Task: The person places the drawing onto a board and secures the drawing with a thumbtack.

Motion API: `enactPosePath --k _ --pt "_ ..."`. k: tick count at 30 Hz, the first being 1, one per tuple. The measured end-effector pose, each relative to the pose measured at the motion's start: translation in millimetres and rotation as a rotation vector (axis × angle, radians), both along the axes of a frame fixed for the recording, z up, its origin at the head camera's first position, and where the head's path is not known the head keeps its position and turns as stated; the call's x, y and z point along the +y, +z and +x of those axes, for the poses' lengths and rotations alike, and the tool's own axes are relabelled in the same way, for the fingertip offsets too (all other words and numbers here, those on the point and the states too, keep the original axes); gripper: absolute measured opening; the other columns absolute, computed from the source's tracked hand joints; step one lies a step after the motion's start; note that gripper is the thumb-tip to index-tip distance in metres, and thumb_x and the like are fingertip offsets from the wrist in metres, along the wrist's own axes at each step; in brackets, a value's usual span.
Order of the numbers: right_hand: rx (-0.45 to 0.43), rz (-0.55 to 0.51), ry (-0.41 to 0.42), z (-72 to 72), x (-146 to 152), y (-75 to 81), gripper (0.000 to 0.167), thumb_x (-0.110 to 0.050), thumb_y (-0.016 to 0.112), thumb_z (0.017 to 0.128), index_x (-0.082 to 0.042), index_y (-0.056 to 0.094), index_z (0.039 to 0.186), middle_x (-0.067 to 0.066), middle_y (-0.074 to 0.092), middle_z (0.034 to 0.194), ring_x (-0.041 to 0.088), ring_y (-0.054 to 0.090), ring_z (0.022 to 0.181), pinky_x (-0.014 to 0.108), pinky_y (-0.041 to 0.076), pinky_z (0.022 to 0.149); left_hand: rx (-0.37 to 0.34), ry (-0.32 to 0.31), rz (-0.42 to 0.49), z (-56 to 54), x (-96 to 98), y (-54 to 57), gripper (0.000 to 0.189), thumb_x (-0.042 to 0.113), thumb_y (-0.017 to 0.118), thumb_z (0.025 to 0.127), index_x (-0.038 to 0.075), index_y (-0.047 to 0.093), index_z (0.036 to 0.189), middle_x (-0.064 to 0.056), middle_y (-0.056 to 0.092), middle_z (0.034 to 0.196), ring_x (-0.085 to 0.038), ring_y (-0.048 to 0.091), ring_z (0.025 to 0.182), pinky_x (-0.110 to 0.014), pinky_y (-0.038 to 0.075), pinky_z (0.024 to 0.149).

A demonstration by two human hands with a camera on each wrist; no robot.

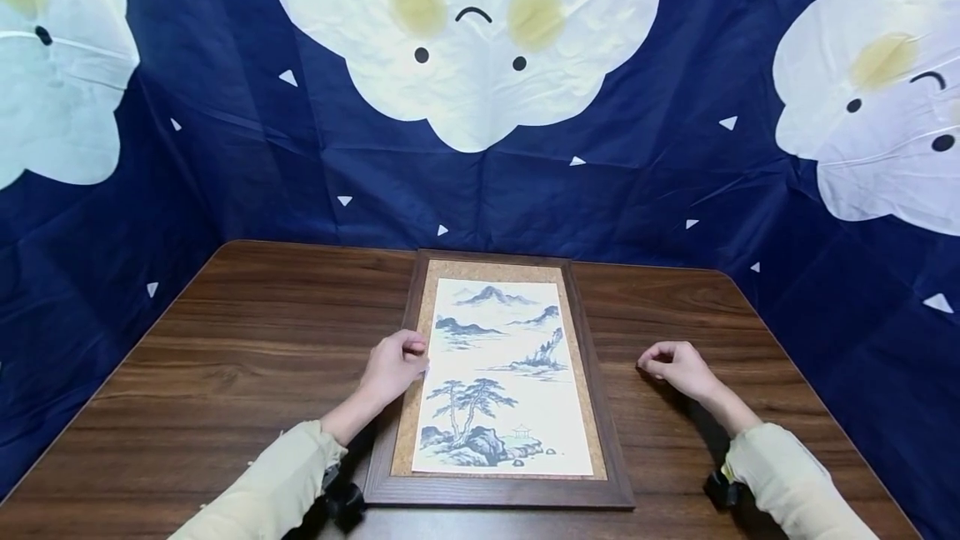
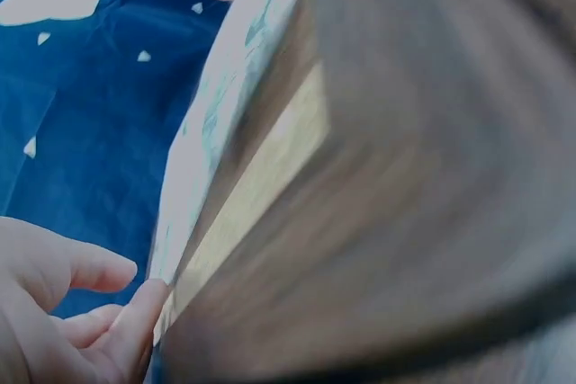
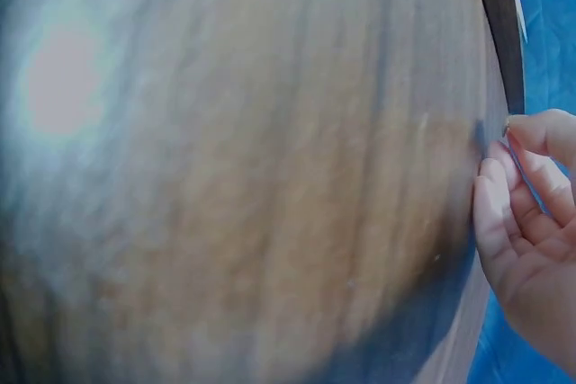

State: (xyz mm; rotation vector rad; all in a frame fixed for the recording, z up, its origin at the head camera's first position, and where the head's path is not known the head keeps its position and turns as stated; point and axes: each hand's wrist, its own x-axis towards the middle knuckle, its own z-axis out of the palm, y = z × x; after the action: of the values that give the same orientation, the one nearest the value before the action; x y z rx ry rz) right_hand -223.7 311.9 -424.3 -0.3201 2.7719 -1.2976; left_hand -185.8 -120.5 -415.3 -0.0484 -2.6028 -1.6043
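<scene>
A tall paper print with blue-grey mountains, trees and a pavilion lies on a cork board inside a dark wooden frame. My left hand reaches over the frame's left side. Its fingertips touch the print's left edge around mid-height, and in the left wrist view the thumb and a finger stand apart. To the right of the frame, my right hand is low over the table, fingers curled and tips close together. A tiny speck shows at a fingertip in the right wrist view; I cannot tell whether it is held.
The dark wood-grain table extends on both sides of the frame. Behind and beside it hangs a navy cloth printed with white clouds and small triangles. Each wrist carries a black camera mount below a pale sleeve.
</scene>
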Motion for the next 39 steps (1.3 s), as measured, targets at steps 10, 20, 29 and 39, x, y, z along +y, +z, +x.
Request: enactPosePath --k 10,20,29,39 --pt "0.03 -0.071 0.077 -10.8 -21 14.6 0.011 0.001 0.06 0.083 0.011 0.063 0.085 0.019 0.065 0.08 0.004 0.058 0.066 0.026 0.051 0.058 0.005 -0.012 -0.111 -8.1 -42.6 5.1 0.036 0.006 0.064 0.08 -0.007 0.055 0.113 -0.021 0.062 0.103 -0.025 0.061 0.083 -0.028 0.049 0.065" --pt "0.023 -0.17 0.131 -21.8 -61 30.9 0.012 0.003 0.06 0.082 0.014 0.062 0.088 0.026 0.065 0.085 0.008 0.061 0.07 0.032 0.054 0.064 -0.072 -0.074 -0.093 -1.9 -54.0 -9.8 0.044 0.004 0.067 0.075 -0.01 0.053 0.114 -0.022 0.06 0.106 -0.025 0.059 0.087 -0.023 0.046 0.066" --pt "0.017 -0.196 0.18 -30.6 -95 27.0 0.016 0.002 0.059 0.084 0.016 0.062 0.091 0.029 0.063 0.089 0.029 0.063 0.077 0.034 0.054 0.065 -0.1 -0.105 -0.026 -2.1 -52.1 -15.5 0.045 -0.001 0.066 0.074 -0.012 0.052 0.115 -0.023 0.059 0.108 -0.026 0.058 0.088 -0.023 0.046 0.069" --pt "-0.037 -0.266 0.158 -41.7 -113 21.6 0.017 0.0 0.06 0.084 0.015 0.062 0.092 0.03 0.062 0.091 0.018 0.062 0.068 0.031 0.053 0.064 -0.112 -0.114 0.01 -1.5 -53.3 -16.1 0.045 -0.001 0.066 0.076 -0.013 0.05 0.117 -0.024 0.057 0.109 -0.025 0.057 0.089 -0.023 0.046 0.07"
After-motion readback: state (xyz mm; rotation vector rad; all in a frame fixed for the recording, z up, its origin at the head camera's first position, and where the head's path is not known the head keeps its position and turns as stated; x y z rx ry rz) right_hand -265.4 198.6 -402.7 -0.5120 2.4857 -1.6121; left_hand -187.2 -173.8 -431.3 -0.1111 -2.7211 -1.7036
